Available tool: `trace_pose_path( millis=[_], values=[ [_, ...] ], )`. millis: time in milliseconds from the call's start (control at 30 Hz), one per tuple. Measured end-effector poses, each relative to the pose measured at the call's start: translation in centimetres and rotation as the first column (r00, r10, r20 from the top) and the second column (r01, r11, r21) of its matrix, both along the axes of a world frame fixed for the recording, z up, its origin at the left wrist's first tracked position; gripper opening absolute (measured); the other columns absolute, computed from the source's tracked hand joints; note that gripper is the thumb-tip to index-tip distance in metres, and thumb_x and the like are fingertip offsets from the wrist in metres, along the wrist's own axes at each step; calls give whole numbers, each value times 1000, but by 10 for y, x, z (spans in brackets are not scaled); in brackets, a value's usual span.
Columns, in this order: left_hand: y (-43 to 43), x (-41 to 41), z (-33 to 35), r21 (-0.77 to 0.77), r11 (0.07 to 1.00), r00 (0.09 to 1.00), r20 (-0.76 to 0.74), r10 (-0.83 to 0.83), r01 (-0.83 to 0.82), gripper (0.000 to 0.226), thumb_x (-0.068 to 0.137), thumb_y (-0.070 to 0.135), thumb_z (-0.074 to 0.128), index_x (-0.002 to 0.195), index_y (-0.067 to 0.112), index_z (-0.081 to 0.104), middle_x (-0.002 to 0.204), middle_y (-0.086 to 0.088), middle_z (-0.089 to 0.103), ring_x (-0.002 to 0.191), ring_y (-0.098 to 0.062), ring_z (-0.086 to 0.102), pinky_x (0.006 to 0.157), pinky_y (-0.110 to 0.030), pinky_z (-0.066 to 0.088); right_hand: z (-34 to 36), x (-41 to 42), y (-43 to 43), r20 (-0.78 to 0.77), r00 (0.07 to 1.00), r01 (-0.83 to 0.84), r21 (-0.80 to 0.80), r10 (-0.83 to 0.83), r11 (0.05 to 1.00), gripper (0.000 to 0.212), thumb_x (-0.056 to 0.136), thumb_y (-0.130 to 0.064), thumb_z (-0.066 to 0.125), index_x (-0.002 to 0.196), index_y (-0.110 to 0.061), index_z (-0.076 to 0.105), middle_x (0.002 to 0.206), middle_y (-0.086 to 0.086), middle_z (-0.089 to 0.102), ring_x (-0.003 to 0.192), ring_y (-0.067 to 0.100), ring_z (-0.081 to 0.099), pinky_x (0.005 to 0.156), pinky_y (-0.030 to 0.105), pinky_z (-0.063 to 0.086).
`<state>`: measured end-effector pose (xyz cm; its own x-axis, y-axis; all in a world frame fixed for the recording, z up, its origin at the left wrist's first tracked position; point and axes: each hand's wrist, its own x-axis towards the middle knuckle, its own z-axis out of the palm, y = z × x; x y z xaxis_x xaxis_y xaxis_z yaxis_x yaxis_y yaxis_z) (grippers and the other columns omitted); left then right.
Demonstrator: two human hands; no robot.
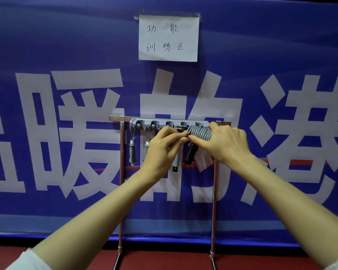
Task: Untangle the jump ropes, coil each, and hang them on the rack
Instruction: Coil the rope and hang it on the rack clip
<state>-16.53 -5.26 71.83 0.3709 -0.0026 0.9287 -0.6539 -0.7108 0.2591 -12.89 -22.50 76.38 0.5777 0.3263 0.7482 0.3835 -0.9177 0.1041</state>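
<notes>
A blue banner [47, 36] is covering the whole wall, carrying huge white characters [33, 82] and a thin red stripe [300, 163] running across it. A white paper sheet [168, 38] with handwritten characters is hanging taped near the top. Below, a dark red floor [164, 260] is showing under dim, even light.

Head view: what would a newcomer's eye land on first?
Dead centre, the left hand and right hand hold a grey coiled jump rope at the hook strip. Behind, a blue banner with huge white characters fills the frame, a handwritten paper sign taped above.
</notes>
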Motion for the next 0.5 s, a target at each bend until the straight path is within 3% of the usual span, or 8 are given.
trace_pose_path(
  millis=[67,167,267,367,433,500],
  values=[
    [-7,-9,1,-328,929,959,-162,-234,171,22,92,16,63,112,10,72,103,-1,69,94,-4,64,80,-14,49,0,0,0,-23,999,-32,63,34,997,77,80,-82,30,105,-15,56,77,-2,53,72,20,54,61,30,37],
    [-12,-11,8,-738,630,735,-284,-615,243,19,88,15,68,105,11,73,94,3,75,84,-2,68,72,-16,48,-3,2,-2,-62,993,-96,143,105,985,78,75,-85,29,98,-16,58,78,-2,58,77,23,61,62,31,41],
    [-12,-11,13,-895,419,490,-299,-819,155,21,79,21,72,97,10,71,82,3,70,64,-4,57,55,-15,44,-6,2,-6,-104,976,-167,206,191,964,78,69,-87,25,88,-17,56,75,-2,61,73,20,60,62,31,43],
    [-10,-12,16,-964,247,250,-216,-944,101,17,78,20,68,93,11,71,81,2,65,57,-4,51,50,-14,42,-9,3,-8,-151,950,-230,250,272,940,75,68,-87,27,79,-18,53,67,-4,58,65,16,57,58,30,40],
    [-7,-13,18,-954,253,195,-221,-956,159,17,80,18,64,96,13,66,78,5,63,55,-2,46,49,-12,38,-10,3,-9,-200,925,-264,274,323,925,74,70,-87,29,76,-17,54,65,-4,57,62,14,56,56,29,38],
    [-3,-13,18,-878,407,249,-348,-904,250,20,81,17,63,101,13,64,76,7,64,58,-2,46,52,-12,38,-8,4,-12,-249,897,-290,290,364,912,79,71,-86,30,76,-12,56,64,-2,59,61,15,56,56,29,37]
  ],
)
